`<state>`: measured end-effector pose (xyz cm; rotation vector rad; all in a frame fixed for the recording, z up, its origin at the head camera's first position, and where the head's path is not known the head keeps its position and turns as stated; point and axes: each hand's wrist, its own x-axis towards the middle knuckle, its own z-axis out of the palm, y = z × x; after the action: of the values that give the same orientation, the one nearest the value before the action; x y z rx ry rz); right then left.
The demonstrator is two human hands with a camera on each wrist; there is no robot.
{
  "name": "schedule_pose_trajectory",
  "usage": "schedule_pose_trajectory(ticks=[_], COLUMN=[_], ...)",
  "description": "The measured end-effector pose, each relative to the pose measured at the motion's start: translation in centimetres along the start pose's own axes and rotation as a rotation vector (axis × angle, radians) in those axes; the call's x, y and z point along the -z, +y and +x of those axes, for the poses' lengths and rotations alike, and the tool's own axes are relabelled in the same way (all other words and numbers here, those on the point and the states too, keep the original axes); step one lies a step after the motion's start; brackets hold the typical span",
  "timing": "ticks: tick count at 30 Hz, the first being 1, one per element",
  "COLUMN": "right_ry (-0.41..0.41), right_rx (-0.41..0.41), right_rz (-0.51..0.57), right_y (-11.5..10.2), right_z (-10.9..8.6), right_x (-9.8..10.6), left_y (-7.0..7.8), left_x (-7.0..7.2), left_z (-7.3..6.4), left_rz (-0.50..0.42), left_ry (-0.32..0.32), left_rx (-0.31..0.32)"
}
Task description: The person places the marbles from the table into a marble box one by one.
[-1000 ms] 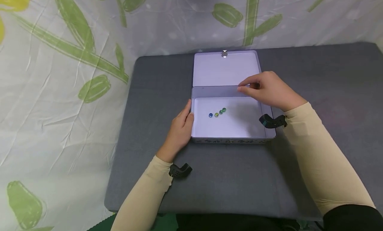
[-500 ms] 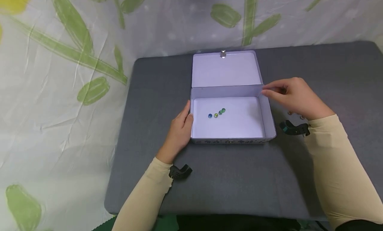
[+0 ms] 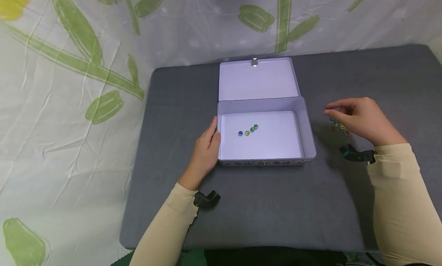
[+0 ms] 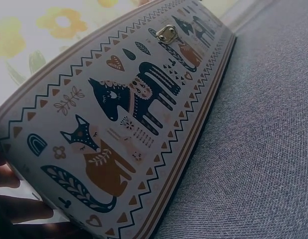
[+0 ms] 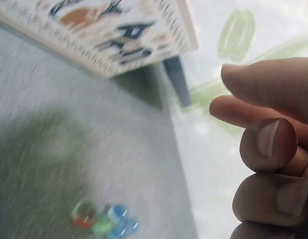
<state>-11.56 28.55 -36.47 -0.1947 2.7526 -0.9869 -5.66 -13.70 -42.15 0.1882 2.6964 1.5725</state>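
Observation:
An open tin box (image 3: pixel 266 161) with a white inside stands on the grey table, its lid (image 3: pixel 257 80) laid back. Inside it, on the left half of the floor, lie several small glass marbles (image 3: pixel 247 133), blue, yellow-green and green. My left hand (image 3: pixel 203 155) rests along the box's left wall, fingers fairly straight; the left wrist view shows the printed front wall (image 4: pixel 119 114). My right hand (image 3: pixel 366 120) hovers right of the box, above loose marbles (image 3: pixel 342 127) on the table. Nothing shows between its thumb and loosely bent fingers (image 5: pixel 266 142) in the right wrist view.
The grey cloth-covered table (image 3: pixel 276 212) runs around the box on every side. Behind and to the left hangs a pale curtain (image 3: pixel 193 24) printed with green leaves. Front and lid carry metal clasp parts, the lid's clasp (image 3: pixel 254 62) standing at the back.
My right hand has moved right, from over the box's back right part to above the loose marbles, which have come into view. The left hand has stayed at the box's left wall.

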Motion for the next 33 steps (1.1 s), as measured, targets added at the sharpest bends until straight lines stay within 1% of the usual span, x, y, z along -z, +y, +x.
schedule_pose_trajectory(ticks=[9, 15, 19, 31, 33], right_ry=[0.009, -0.008, -0.006, 0.041, 0.038], right_rx=[-0.022, -0.049, -0.049, 0.008, 0.016], right_rz=[-0.042, -0.045, -0.047, -0.082, -0.095], right_y=[3.3, 4.8, 5.3, 5.8, 5.9], right_z=[-0.5, -0.8, -0.9, -1.1, -1.0], right_x=[-0.2, -0.6, -1.0, -2.5, -2.7], left_y=[-0.1, 0.2, 0.2, 0.1, 0.1], left_x=[-0.1, 0.0, 0.0, -0.1, -0.1], left_z=[0.0, -0.1, -0.1, 0.0, 0.0], left_rz=[-0.015, -0.018, -0.018, -0.027, -0.027], left_ry=[0.001, 0.001, -0.002, -0.003, -0.005], left_rx=[-0.007, -0.001, 0.005, 0.003, 0.003])
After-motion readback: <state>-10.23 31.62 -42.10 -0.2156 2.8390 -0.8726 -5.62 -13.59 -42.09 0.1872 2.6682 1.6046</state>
